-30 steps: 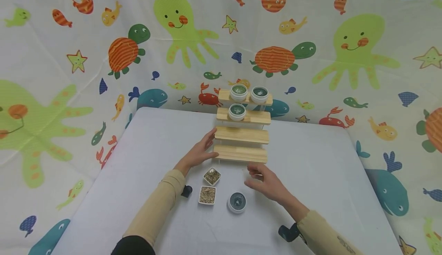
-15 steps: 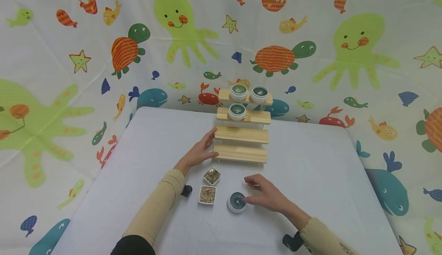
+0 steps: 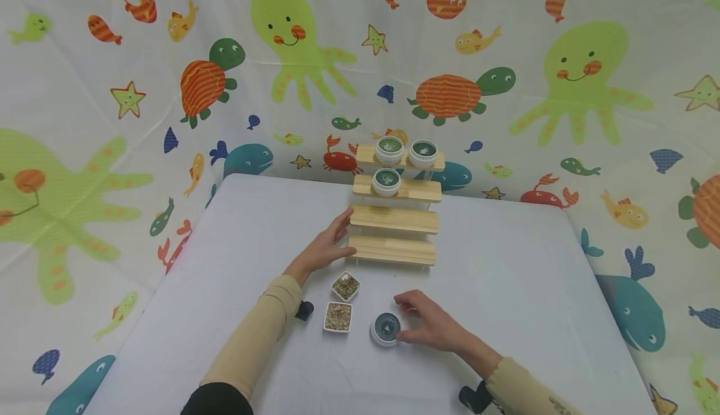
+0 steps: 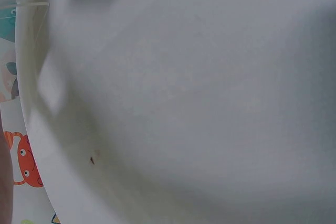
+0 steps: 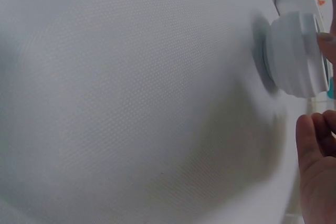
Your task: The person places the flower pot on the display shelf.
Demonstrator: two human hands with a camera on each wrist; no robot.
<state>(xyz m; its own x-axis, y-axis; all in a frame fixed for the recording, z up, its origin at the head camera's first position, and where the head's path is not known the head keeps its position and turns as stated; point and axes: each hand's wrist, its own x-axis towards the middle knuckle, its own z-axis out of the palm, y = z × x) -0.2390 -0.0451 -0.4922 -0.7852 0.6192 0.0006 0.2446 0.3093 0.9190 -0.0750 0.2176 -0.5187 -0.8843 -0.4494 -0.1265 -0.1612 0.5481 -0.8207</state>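
A small round white pot [image 3: 386,330] with a dark blue-green top stands on the table. My right hand [image 3: 430,322] is just right of it, thumb at its rim and the other fingers bent loosely beyond its far side. In the right wrist view the thumb [image 5: 328,46] overlaps the rim of the pot [image 5: 291,56], while the fingers [image 5: 310,135] are apart from it. My left hand [image 3: 323,249] touches the left end of a tiered wooden display stand [image 3: 394,218], its thumb at the lowest shelf and its extended fingers at the shelf above.
Two square white dishes of gravel, the nearer dish [image 3: 337,317] and the farther dish [image 3: 345,286], stand left of the pot. Two round pots sit on the top shelf, and another pot [image 3: 386,181] on the shelf below. A printed curtain [image 3: 360,59] hangs behind the table [image 3: 506,277].
My right hand has come back from near the front of the stand, toward me, to the round pot's right side. The left hand has stayed at the stand.
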